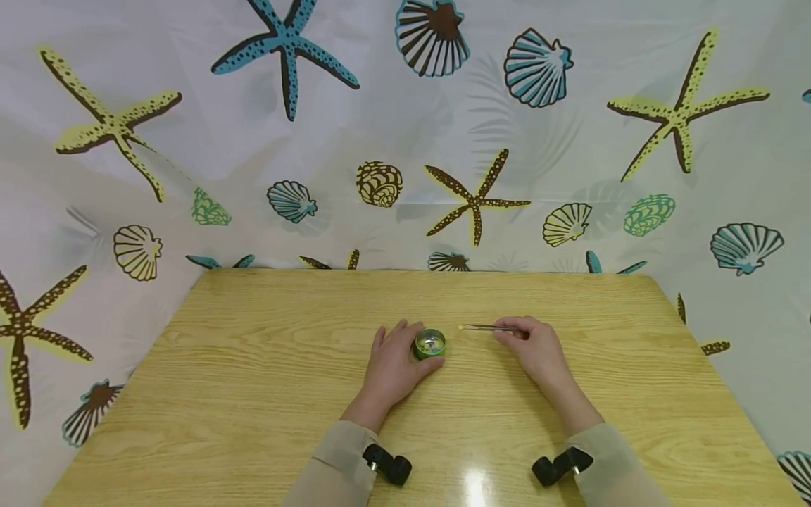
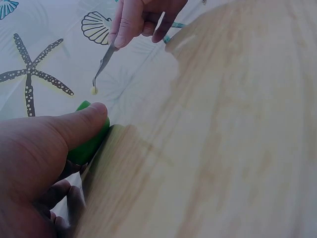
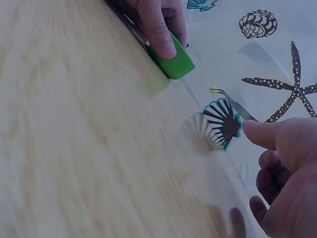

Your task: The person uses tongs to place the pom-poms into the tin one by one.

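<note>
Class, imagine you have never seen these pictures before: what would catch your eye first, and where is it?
First, the curtain behind the table, printed with starfish and shells. Then, mid-table, the left hand grips a small green tin. Just beside it, the right hand pinches slim metal tweezers holding a tiny yellowish bead at their tip.
</note>
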`<control>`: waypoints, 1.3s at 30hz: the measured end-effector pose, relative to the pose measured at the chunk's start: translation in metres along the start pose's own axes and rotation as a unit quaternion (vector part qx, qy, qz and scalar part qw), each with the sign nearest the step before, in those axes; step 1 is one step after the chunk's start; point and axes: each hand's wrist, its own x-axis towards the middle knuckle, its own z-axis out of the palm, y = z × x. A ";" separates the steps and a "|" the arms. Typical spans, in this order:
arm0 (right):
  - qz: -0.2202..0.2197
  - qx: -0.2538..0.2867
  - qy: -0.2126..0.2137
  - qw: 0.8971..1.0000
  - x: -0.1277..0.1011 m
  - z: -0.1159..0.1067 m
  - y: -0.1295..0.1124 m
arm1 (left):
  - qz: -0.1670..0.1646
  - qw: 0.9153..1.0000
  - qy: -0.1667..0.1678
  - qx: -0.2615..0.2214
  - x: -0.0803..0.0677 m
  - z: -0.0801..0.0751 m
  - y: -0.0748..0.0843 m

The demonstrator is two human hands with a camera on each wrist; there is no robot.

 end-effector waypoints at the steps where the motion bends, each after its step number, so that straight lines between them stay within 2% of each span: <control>1: -0.001 0.002 0.000 1.000 0.000 0.001 -0.001 | 0.000 1.000 0.000 0.000 0.000 0.000 0.000; 22: -0.028 0.021 -0.029 0.999 -0.006 0.023 -0.024 | -0.003 1.000 -0.004 0.010 0.000 -0.001 0.001; 39: -0.030 0.006 -0.030 0.999 -0.003 0.036 -0.026 | -0.003 1.000 -0.001 0.011 -0.002 -0.002 0.003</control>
